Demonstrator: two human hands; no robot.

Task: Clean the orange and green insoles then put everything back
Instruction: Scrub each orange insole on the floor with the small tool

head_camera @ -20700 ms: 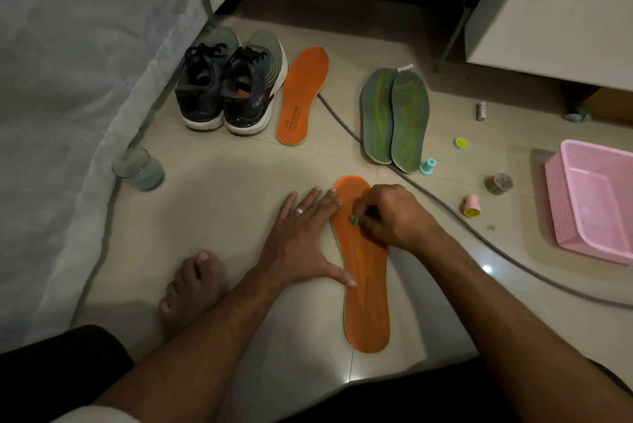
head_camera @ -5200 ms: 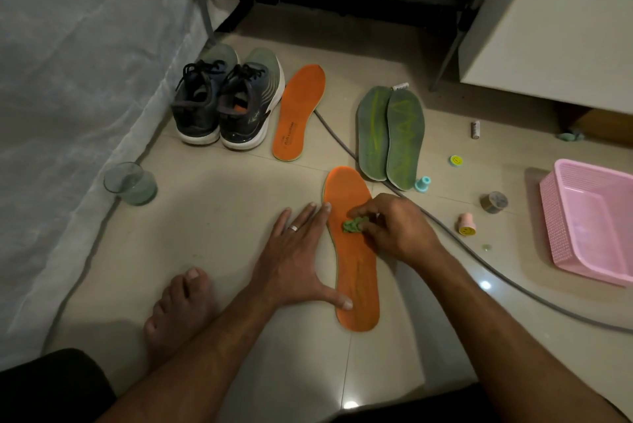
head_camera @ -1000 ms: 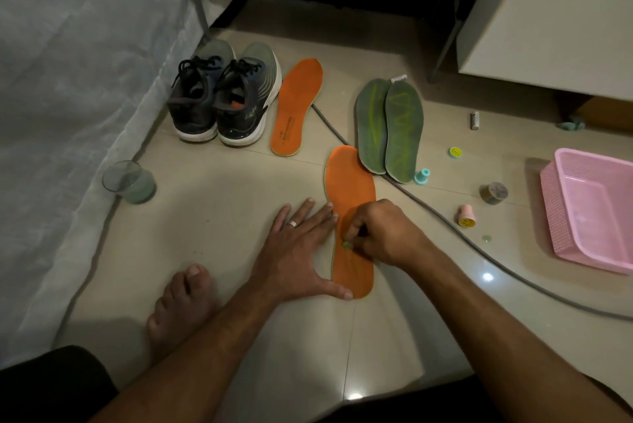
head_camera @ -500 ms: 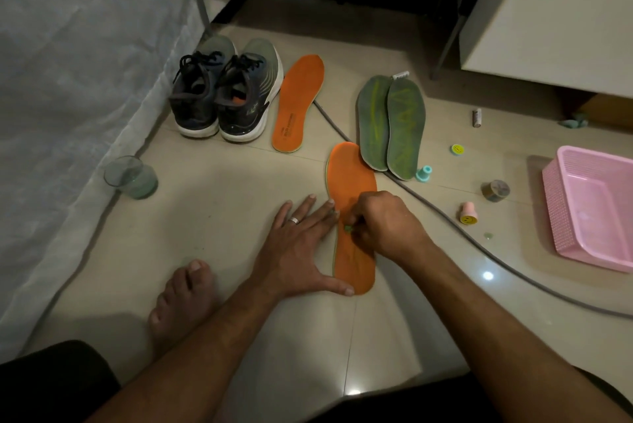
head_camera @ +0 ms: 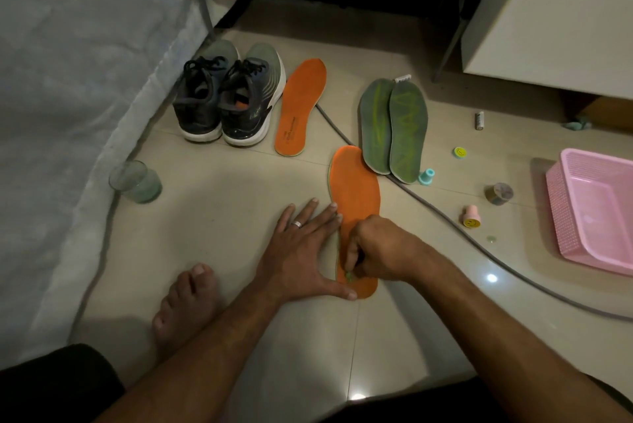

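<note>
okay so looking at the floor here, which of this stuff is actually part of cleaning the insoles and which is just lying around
Part of the job:
- flat orange foam insole being scrubbed
- second orange insole beside the shoes
- pair of green insoles
- small green scrubbing piece, pinched by the right hand
- left hand, steadying
- grey running shoes

Lying about:
- pink plastic basket
- grey cable
- small battery

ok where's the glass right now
In the head view the glass stands on the floor at the left, beside the grey sheet's edge, in front of the pair of shoes.
</note>
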